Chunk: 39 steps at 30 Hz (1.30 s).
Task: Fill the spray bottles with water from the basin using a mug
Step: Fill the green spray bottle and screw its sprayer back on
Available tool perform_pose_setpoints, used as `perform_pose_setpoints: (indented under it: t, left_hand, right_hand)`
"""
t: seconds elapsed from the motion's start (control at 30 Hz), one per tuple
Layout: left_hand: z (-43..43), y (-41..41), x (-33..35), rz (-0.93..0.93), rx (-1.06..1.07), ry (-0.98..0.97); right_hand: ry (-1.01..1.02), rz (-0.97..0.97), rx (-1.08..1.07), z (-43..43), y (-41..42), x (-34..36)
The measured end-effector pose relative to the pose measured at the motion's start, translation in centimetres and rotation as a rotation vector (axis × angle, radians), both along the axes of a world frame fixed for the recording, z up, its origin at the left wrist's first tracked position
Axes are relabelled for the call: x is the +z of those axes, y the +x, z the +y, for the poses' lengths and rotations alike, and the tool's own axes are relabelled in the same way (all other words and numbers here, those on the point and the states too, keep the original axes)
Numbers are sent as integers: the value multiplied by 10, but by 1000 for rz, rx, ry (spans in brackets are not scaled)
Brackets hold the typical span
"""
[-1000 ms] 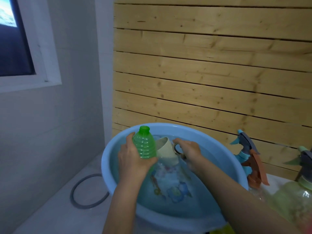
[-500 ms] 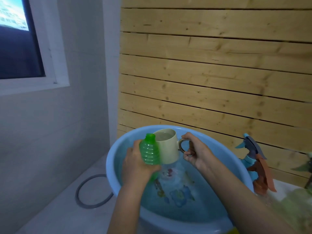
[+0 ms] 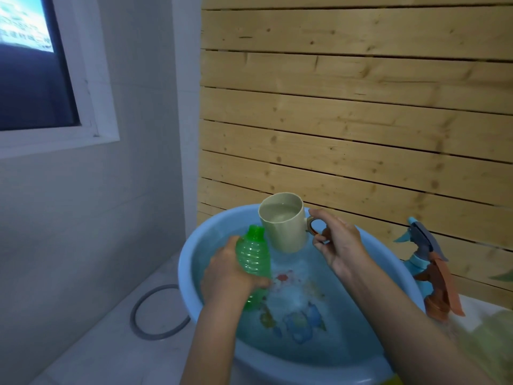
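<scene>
Scoop done: the mug [image 3: 283, 223], dipping in the water a second ago, is now hanging water-filled above the basin [image 3: 186, 262]. The right hand [image 3: 338, 245] grip is pinching its handle. The left hand [image 3: 230, 273] grip is wrapping the green bottle [image 3: 254, 257], uncapped, over the basin's left side. Pouring is probably coming next.

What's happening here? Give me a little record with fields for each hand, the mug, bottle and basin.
left hand: grips the capless green bottle over the basin
right hand: holds the mug by its handle
mug: cream, water inside, beside the bottle's mouth, not pouring yet
basin: blue, holds water
nearby: spray bottles right of the basin
</scene>
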State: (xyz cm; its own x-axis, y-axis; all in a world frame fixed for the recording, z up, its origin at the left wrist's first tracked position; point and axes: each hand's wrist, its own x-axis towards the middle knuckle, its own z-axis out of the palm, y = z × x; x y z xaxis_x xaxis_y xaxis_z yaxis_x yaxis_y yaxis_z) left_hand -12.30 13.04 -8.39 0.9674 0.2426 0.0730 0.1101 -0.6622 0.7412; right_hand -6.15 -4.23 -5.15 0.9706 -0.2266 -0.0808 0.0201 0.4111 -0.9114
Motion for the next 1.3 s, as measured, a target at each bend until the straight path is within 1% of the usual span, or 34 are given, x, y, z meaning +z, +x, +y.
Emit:
perform_pose_setpoints:
  t: [0.1,0.27,0.53,0.83,1.3]
  left_hand:
    - [0,-1,1,10,-1,25]
    - [0,-2,2,12,-5,10]
    - [0,-3,2,17,-22,-7]
    - [-1,-4,5,39,-31,19]
    - [-1,-4,4,32,-39,7]
  right_hand:
    - [-28,-49,20,0,-2,2]
    - [-91,-79,-2,0,-4,3]
    - [-131,-123,-17,1,-11,8]
    - [-127,-159,-32,3,-17,12]
    - [-122,-201,-39,3,-17,11]
